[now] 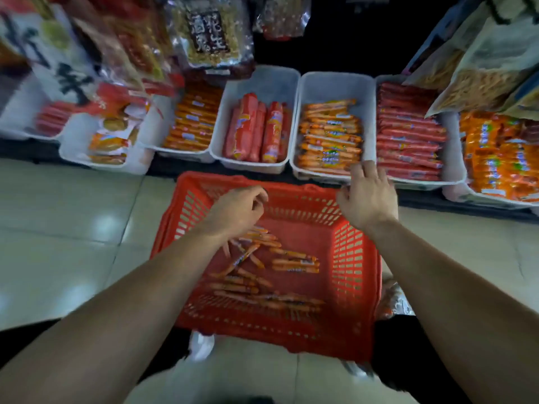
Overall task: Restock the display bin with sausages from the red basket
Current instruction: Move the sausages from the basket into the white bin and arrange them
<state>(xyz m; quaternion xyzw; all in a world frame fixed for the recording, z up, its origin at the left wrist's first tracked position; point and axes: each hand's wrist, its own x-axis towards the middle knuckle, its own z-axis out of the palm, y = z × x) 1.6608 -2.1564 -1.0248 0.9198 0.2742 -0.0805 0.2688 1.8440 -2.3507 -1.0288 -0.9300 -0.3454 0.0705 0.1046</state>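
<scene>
Head view, the only one.

Red basket (357, 258) sits on the tiled floor (58, 228), near centre, just in front of a row of white bins. A loose scatter of thin orange sausages (262, 272) lies on its bottom, mostly left and near.

The display bin (335, 86), far and right of centre, holds matching orange sticks (329, 135) stacked crosswise. It is filled at the near end, with bare wall showing at the far end. The bin of thick red sausages (262, 80) stands to its left.

Left hand (239, 208): over the basket's far-left part, above the sausages. Its fingers are loosely curled and nothing is visible in them.

Right hand (367, 193): at the display bin's near rim, fingers apart and relaxed, holding nothing. Motion blur keeps me from telling whether it touches the rim.

Judgement: a fresh pick from the basket is due, and roughly a dozen or more sticks are left to move.

Technique: lower the left hand and rake several sticks parallel before gripping them as a bundle. Lay them crosswise to match the stack and fill toward the far end. Keep them out of the neighbouring bins.
</scene>
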